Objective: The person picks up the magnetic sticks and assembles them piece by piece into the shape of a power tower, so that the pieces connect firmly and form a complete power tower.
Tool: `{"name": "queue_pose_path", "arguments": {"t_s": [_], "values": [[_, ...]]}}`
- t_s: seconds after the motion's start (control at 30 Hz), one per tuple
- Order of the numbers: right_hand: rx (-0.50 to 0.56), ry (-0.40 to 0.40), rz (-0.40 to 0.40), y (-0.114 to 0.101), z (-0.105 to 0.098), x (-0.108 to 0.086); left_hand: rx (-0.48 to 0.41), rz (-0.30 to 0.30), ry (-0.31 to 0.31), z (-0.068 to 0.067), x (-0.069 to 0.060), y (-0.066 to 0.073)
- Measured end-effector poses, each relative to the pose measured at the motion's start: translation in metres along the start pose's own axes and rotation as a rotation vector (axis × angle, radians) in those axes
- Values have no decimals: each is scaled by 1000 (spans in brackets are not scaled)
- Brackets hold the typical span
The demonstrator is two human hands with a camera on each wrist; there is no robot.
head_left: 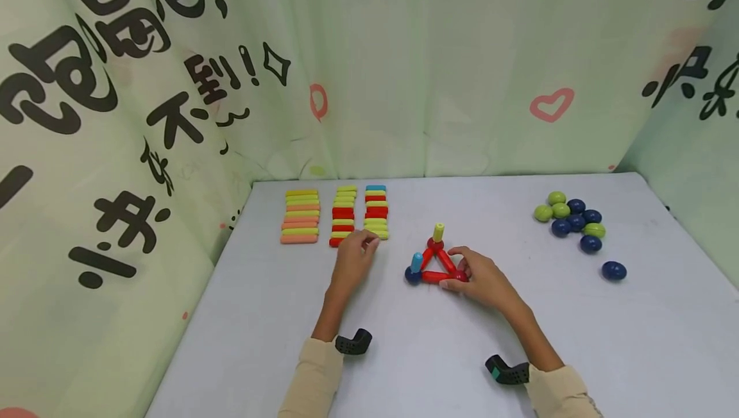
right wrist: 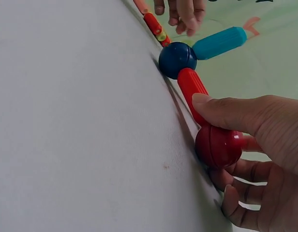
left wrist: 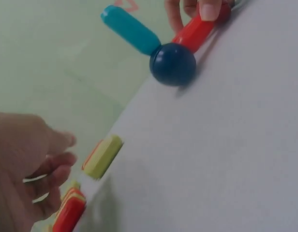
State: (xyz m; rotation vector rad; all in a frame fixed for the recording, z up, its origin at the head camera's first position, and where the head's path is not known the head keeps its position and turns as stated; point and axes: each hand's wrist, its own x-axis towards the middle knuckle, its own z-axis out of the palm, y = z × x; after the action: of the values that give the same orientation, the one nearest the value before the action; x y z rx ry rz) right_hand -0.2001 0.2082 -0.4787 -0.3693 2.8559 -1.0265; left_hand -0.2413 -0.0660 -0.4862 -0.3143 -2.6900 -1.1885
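Note:
A triangle of red rods joins two red balls and a dark blue ball; a light blue rod stands up from the blue ball and a yellow-green rod from the rear red ball. My right hand grips the right corner, thumb on the red rod and fingers around the red ball. Over the near end of the middle and right rod columns hovers my left hand, fingers loosely bent, nothing seen in them; in the left wrist view a yellow-green rod lies just beyond its fingertips.
Three columns of rods lie at the back left, the leftmost orange and yellow. At the right are several dark blue and green balls, with one blue ball apart and nearer. A curtain hangs behind the table.

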Motion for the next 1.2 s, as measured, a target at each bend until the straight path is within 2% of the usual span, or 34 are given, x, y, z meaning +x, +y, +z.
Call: {"name": "queue_pose_path", "arguments": {"t_s": [0.07, 0.13, 0.17, 0.23, 0.3, 0.4, 0.57, 0.63, 0.7, 0.73, 0.83, 0.9, 0.97, 1.07, 1.2], "values": [[-9, 22, 19, 0, 1, 0, 127, -70, 125, -6, 0, -7], [-28, 56, 36, 1, 3, -1, 263, -140, 182, -11, 0, -14], [-38, 73, 39, 1, 4, -1, 317, -167, 186, -13, 0, -17], [-61, 98, 36, 1, 5, -2, 387, -205, 168, -17, -1, -21], [-75, 107, 21, 1, 6, -2, 417, -228, 133, -19, 0, -24], [-66, 94, -7, 1, 7, -2, 416, -232, 100, -21, -1, -25], [37, 15, -64, -2, 5, 0, 410, -225, 50, -23, -1, -22], [75, -33, -83, -3, 6, 0, 384, -221, -2, -23, -1, -20], [93, -76, -109, -5, 7, 1, 310, -205, -78, -24, 0, -17], [100, -94, -123, -5, 7, 1, 255, -198, -129, -24, 0, -15], [111, -125, -141, -8, 9, 1, 44, -119, -291, -25, 2, -8], [115, -134, -152, -8, 9, 1, -113, -60, -399, -22, 3, -2], [120, -134, -151, -9, 10, 2, -236, 2, -479, -16, 3, 5], [121, -135, -170, -8, 10, 2, -338, 61, -536, -2, 0, 17], [114, -135, -189, -6, 11, 2, -317, 105, -523, 16, -6, 34]]}}
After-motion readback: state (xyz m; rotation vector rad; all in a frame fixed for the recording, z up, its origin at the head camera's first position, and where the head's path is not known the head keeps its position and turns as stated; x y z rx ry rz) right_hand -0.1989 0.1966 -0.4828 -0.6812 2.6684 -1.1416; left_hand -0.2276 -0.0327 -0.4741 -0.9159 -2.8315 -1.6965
